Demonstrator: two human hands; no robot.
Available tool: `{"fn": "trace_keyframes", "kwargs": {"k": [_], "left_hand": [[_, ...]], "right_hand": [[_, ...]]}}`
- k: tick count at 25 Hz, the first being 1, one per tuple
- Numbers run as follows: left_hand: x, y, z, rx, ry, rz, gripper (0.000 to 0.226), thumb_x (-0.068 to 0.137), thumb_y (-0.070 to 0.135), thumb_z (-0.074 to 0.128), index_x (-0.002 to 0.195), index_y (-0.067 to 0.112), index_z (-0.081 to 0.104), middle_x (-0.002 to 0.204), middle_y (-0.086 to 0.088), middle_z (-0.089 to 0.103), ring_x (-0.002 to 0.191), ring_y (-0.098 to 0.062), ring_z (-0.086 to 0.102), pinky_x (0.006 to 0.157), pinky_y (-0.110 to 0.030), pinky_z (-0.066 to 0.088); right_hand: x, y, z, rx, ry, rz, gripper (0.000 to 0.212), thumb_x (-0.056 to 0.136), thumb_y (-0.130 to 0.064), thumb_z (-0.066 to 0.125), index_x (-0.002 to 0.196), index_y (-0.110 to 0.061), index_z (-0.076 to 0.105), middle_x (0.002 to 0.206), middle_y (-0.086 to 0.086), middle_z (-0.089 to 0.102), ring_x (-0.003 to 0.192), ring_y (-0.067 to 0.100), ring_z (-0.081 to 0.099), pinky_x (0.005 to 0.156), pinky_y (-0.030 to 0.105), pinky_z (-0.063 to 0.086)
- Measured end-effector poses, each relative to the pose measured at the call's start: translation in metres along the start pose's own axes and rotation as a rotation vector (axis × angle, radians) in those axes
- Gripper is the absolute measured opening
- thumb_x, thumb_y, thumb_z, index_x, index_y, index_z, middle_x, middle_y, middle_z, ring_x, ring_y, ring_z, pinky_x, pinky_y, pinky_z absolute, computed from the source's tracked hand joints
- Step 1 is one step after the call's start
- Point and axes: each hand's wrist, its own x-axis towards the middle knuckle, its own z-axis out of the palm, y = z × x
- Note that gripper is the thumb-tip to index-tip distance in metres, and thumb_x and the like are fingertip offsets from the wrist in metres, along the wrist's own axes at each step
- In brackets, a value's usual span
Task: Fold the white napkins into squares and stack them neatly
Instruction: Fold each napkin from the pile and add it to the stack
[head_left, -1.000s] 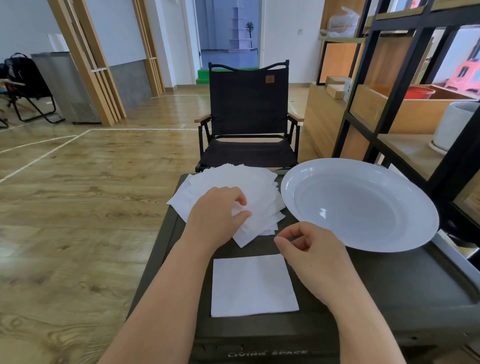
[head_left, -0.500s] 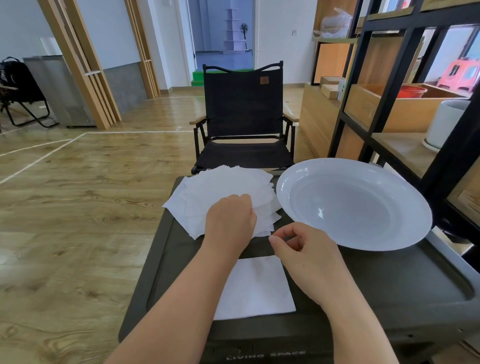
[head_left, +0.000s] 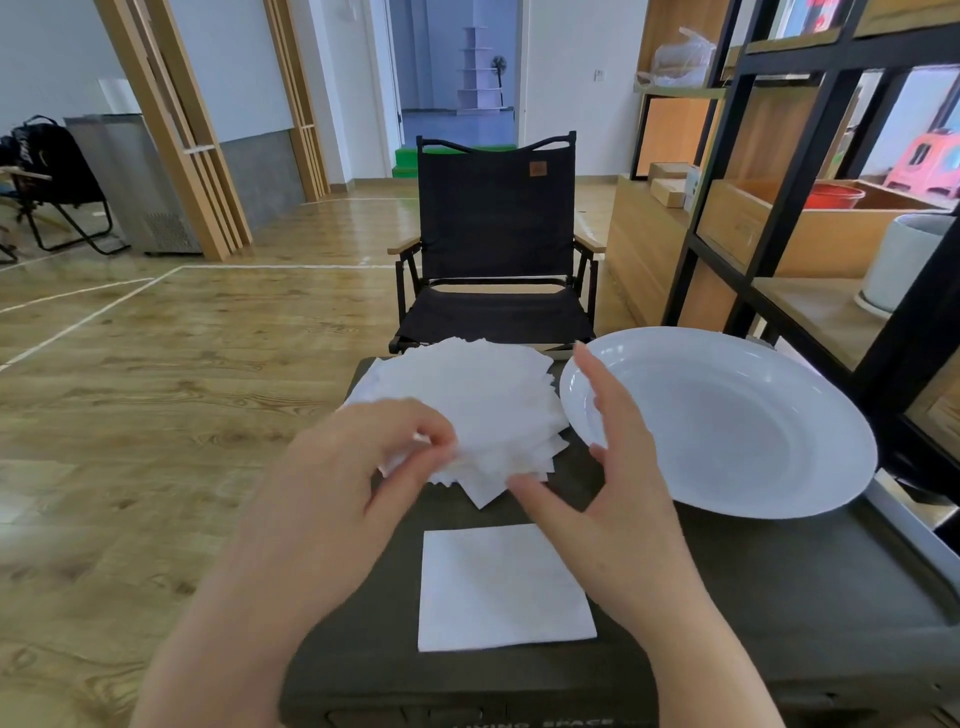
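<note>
A: Count check. What's on the lid in front of you?

B: One loose pile of white napkins (head_left: 483, 400), fanned and uneven; sheet count can't be read off. One single folded napkin (head_left: 501, 587) lying flat and square. One white plate (head_left: 727, 421). All three sit on one dark green box lid (head_left: 779, 571). One black folding chair (head_left: 496, 244) stands behind it.

A: Your left hand?

B: Your left hand (head_left: 337, 483) has thumb and fingertips pinched together on the near-left edge of the pile. Fingers curled tight, a bit of napkin edge caught between them. Motion blur there, so how many sheets are in the pinch I can't tell.

A: Right hand?

B: Your right hand (head_left: 613, 467) is spread wide, fingers straight and pointing up, thumb out toward the left. It holds nothing. The thumb tip is just at the pile's near corner; contact unclear.

A: Positions relative to the hands?

B: Pile sits between both hands and just beyond them. Folded napkin lies below them, nearer you, apart from the pile. Plate is just right of your right hand, behind its fingers.
</note>
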Motion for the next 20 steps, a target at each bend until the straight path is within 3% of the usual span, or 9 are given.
{"fn": "trace_keyframes", "kwargs": {"k": [2,4,5,7,10,13,17,19,20], "left_hand": [[-0.010,0.003,-0.006,-0.117,-0.097,0.032,0.020,0.086,0.059,0.047,0.094,0.047,0.061,0.086,0.021,0.068,0.075,-0.005,0.063,0.064,-0.026,0.052],[-0.010,0.003,-0.006,-0.682,-0.127,-0.087,0.032,0.078,0.063,0.058,0.103,0.043,0.064,0.093,0.015,0.073,0.085,-0.001,0.068,0.073,-0.015,0.051],[-0.006,0.000,-0.001,-0.950,-0.153,-0.203,0.057,0.069,0.073,0.063,0.115,0.038,0.062,0.102,0.010,0.074,0.094,-0.006,0.069,0.078,-0.019,0.053],[-0.007,-0.004,0.015,-1.129,-0.257,-0.455,0.098,0.053,0.088,0.057,0.128,0.026,0.057,0.112,0.002,0.073,0.102,-0.016,0.070,0.082,-0.033,0.056],[-0.008,-0.004,0.033,-1.094,-0.338,-0.607,0.061,0.068,0.069,0.061,0.106,0.022,0.075,0.101,0.001,0.076,0.092,-0.015,0.073,0.076,-0.030,0.058],[-0.009,-0.005,0.041,-1.063,-0.163,-0.616,0.048,0.062,0.048,0.075,0.102,0.023,0.076,0.097,0.001,0.077,0.090,-0.013,0.073,0.076,-0.025,0.054],[-0.008,-0.002,0.043,-0.873,0.113,-0.548,0.054,0.069,0.038,0.078,0.116,0.051,0.054,0.080,0.002,0.076,0.078,-0.007,0.072,0.074,-0.025,0.053],[-0.009,-0.001,0.042,-0.747,0.167,-0.430,0.051,0.076,0.027,0.078,0.114,0.054,0.057,0.078,0.011,0.074,0.072,-0.002,0.068,0.067,-0.015,0.052],[-0.009,-0.001,0.041,-0.662,0.188,-0.386,0.045,0.077,0.025,0.078,0.108,0.052,0.062,0.076,0.018,0.071,0.070,0.000,0.065,0.065,-0.010,0.049]], "right_hand": [[-0.001,-0.001,0.000,-0.031,-0.088,-0.059,0.055,0.074,-0.041,0.074,0.119,-0.059,0.046,0.128,-0.046,0.037,0.120,-0.020,0.032,0.087,0.008,0.031],[-0.004,-0.006,-0.004,0.184,-0.107,0.056,0.025,0.073,-0.044,0.068,0.097,-0.050,0.067,0.108,-0.034,0.063,0.102,-0.011,0.057,0.079,0.011,0.048],[-0.005,-0.007,-0.006,0.335,-0.089,0.144,0.020,0.073,-0.042,0.067,0.092,-0.046,0.070,0.097,-0.027,0.070,0.092,-0.007,0.064,0.072,0.014,0.053],[-0.004,-0.008,-0.009,0.479,-0.044,0.283,0.017,0.075,-0.039,0.067,0.090,-0.035,0.073,0.089,-0.017,0.074,0.082,0.004,0.070,0.068,0.023,0.056],[-0.004,-0.006,-0.008,0.464,-0.030,0.409,0.011,0.080,-0.034,0.069,0.087,-0.026,0.073,0.084,-0.009,0.075,0.078,0.013,0.072,0.068,0.032,0.056],[-0.004,-0.006,-0.008,0.464,0.035,0.431,0.011,0.080,-0.035,0.069,0.090,-0.031,0.072,0.084,-0.010,0.075,0.077,0.010,0.071,0.061,0.024,0.055],[-0.002,-0.004,-0.010,0.370,0.052,0.378,0.067,0.077,-0.035,0.074,0.132,-0.048,0.037,0.077,-0.023,0.067,0.075,-0.018,0.060,0.046,-0.002,0.042],[-0.003,-0.002,-0.014,0.258,-0.015,0.269,0.064,0.077,-0.029,0.075,0.127,-0.053,0.044,0.079,-0.016,0.071,0.080,-0.011,0.063,0.057,-0.003,0.045],[-0.004,-0.003,-0.015,0.198,-0.049,0.224,0.056,0.077,-0.027,0.076,0.120,-0.053,0.052,0.086,-0.016,0.071,0.084,-0.004,0.065,0.067,0.005,0.051]]}}
